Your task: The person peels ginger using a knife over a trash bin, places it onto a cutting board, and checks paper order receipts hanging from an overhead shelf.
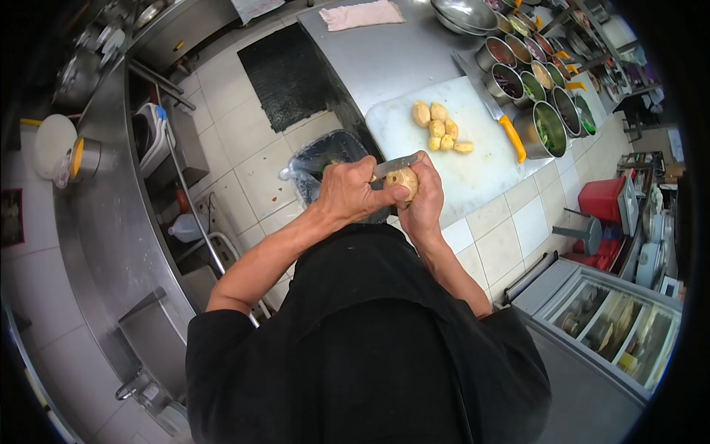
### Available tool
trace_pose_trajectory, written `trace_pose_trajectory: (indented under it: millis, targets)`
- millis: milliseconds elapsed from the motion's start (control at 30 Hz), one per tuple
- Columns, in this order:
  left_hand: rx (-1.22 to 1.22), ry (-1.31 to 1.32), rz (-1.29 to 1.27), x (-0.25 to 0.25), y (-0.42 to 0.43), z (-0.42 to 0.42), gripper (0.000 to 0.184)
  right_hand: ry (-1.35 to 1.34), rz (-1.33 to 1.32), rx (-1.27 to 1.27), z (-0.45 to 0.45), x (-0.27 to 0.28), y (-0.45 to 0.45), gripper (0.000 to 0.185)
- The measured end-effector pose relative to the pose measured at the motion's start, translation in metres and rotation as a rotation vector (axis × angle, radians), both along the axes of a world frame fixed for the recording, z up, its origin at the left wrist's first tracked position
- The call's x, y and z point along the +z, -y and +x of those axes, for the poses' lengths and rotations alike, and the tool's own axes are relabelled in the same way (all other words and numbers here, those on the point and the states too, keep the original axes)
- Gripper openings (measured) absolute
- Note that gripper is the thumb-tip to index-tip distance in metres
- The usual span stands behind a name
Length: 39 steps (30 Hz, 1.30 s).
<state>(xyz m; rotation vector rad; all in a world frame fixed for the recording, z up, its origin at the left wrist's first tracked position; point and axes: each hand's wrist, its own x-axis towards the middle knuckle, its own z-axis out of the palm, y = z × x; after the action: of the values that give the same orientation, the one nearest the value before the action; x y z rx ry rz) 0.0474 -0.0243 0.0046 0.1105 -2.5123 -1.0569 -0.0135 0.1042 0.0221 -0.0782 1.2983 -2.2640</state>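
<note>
Nearest to you, your black apron (pixel 370 311) fills the middle. A metal sink (pixel 151 333) is set into the counter at near left, and a glass-topped cabinet (pixel 614 318) stands at near right.

Beyond the apron, your two hands meet. Your left hand (pixel 347 189) is closed around the handle end of a small blade (pixel 396 166), with its thumb pressed on the potato (pixel 401 180). Your right hand (pixel 421 194) grasps that potato, holding it up between the two hands, its fingers curled round the right side. The blade lies across the potato's far side and reaches to the right hand's fingers.

Behind and below your left hand is a bin (pixel 333 148) with a clear plastic liner. Just to the right, a white cutting board (pixel 392 115) lies on the steel table (pixel 347 55), bearing a cluster of pale, peeled potatoes (pixel 438 129). A large knife (pixel 510 138) lies along the board's right side, yellow handle toward you, blade pointing away.

Farther right stand metal containers (pixel 549 129) of food. On the floor at far left is a black mat (pixel 282 74). At the table's far end lie a pink cloth (pixel 362 15) and, to its right, metal bowls (pixel 466 16).
</note>
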Motion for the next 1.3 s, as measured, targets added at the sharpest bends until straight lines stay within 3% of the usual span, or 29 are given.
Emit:
trace_pose_trajectory:
  millis: [100, 200, 300, 400, 500, 600, 700, 833, 967, 1067, 1200, 1300]
  targets:
    - [0.016, 0.026, 0.093, -0.008, -0.007, 0.003, 0.081, -0.097, 0.002, -0.153, 0.003, -0.002, 0.007, 0.016]
    - [0.014, 0.036, 0.134, -0.007, -0.010, 0.006, 0.077, -0.107, 0.017, -0.109, 0.001, -0.006, 0.004, 0.017]
    - [-0.057, -0.061, 0.086, -0.013, -0.006, 0.007, 0.073, 0.016, 0.191, 0.189, -0.008, 0.001, -0.005, 0.019]
    - [-0.101, -0.083, 0.028, -0.007, -0.004, 0.007, 0.070, 0.171, 0.202, 0.281, -0.012, 0.004, -0.008, 0.021]
    - [-0.093, 0.066, 0.115, -0.004, -0.006, 0.007, 0.068, -0.007, 0.103, 0.034, -0.004, -0.008, 0.003, 0.022]
    - [-0.023, 0.235, 0.310, 0.001, -0.014, 0.009, 0.066, -0.187, 0.177, -0.100, -0.005, -0.025, 0.003, 0.024]
    - [-0.099, 0.267, 0.253, -0.010, -0.020, 0.021, 0.066, -0.278, 0.290, -0.180, -0.013, -0.023, 0.003, 0.025]
    - [-0.009, 0.334, 0.577, -0.016, -0.022, 0.027, 0.067, 0.175, -0.030, 0.171, -0.031, -0.020, -0.006, 0.033]
    - [0.103, 0.449, 0.805, -0.045, -0.004, 0.027, 0.070, 0.402, -0.102, 0.207, -0.031, -0.015, 0.000, 0.035]
    - [0.209, 0.552, 0.977, -0.039, 0.002, 0.024, 0.072, 0.479, -0.178, 0.241, -0.036, -0.022, -0.004, 0.035]
    - [0.201, 0.619, 0.911, -0.039, 0.011, 0.021, 0.072, 0.424, -0.360, 0.423, -0.040, -0.028, -0.008, 0.031]
    - [0.100, 0.365, 0.539, -0.019, 0.007, 0.017, 0.072, 0.340, -0.342, 0.409, -0.035, -0.020, -0.003, 0.028]
